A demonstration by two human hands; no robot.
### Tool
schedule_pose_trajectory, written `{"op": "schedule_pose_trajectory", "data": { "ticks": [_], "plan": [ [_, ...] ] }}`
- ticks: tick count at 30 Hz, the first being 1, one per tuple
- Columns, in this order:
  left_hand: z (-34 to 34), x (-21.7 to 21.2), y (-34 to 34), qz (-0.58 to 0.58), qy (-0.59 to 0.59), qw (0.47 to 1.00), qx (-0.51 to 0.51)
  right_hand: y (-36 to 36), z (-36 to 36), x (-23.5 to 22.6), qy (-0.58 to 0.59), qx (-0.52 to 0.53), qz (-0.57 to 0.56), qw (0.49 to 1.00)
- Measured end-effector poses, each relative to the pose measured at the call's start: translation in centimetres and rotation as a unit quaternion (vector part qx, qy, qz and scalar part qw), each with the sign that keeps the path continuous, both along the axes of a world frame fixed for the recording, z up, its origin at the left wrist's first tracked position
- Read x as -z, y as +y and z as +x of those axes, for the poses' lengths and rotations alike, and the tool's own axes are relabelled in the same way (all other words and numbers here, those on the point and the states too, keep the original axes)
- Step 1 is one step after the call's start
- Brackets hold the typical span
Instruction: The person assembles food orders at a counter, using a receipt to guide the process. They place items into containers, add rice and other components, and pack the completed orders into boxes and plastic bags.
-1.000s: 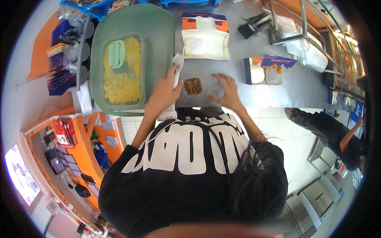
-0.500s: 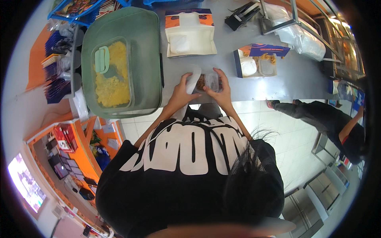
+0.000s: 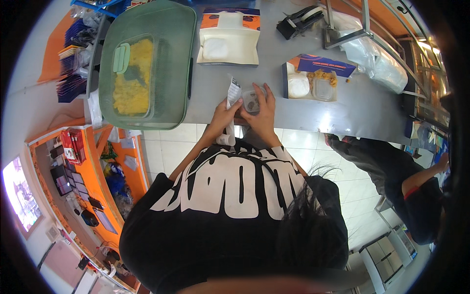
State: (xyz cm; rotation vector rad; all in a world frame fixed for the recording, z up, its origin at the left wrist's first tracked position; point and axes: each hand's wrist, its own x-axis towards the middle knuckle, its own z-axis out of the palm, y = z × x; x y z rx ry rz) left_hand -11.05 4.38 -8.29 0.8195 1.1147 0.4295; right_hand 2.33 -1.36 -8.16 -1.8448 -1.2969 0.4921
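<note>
My left hand (image 3: pixel 223 116) is closed on a long white paper strip (image 3: pixel 234 89) with print on it, its lower end curled near my shirt. My right hand (image 3: pixel 263 113) has its fingers around a small clear plastic tub (image 3: pixel 250 102) with dark bits inside, at the table's near edge. Beyond my hands stands an open carton (image 3: pixel 229 49) holding a white rounded packet (image 3: pixel 215 48). To the right, another open carton (image 3: pixel 285 82) holds a white rounded packet (image 3: pixel 298 86), brown crispy pieces (image 3: pixel 320 75) and a clear lidded tub (image 3: pixel 322 90).
A large green container (image 3: pixel 171 73) with yellow food (image 3: pixel 139 93) stands at left. A black tape dispenser (image 3: pixel 298 22) sits at the back, beside a metal rack (image 3: pixel 350 36) and plastic bags (image 3: pixel 377 61). Another person (image 3: pixel 387 171) is at the right, beyond the table edge.
The paper strip has turned more upright in my left hand, now showing print and a curled lower end. My right hand's fingers have shifted over the tub. The view has shifted slightly.
</note>
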Motion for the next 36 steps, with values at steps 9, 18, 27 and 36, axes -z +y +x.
{"op": "schedule_pose_trajectory", "data": {
  "ticks": [9, 18, 27, 36],
  "plan": [
    [-0.6, -0.4, 0.5, 0.026, 0.026, 0.995, -0.089, 1.0, 1.2, 1.1, 0.138, -0.018, 0.08, 0.987],
    [-6.9, -2.6, 2.2, 0.16, 0.053, 0.982, -0.079, 2.8, 6.1, 3.4, 0.447, 0.094, -0.048, 0.888],
    [-15.2, -11.7, 0.3, 0.178, -0.196, 0.904, -0.337, 8.7, -2.3, -5.9, 0.374, -0.013, 0.049, 0.926],
    [-32.7, -12.6, 7.3, 0.335, -0.387, 0.745, -0.426, 40.4, -24.9, -17.6, 0.087, -0.414, 0.228, 0.877]
  ]
}}
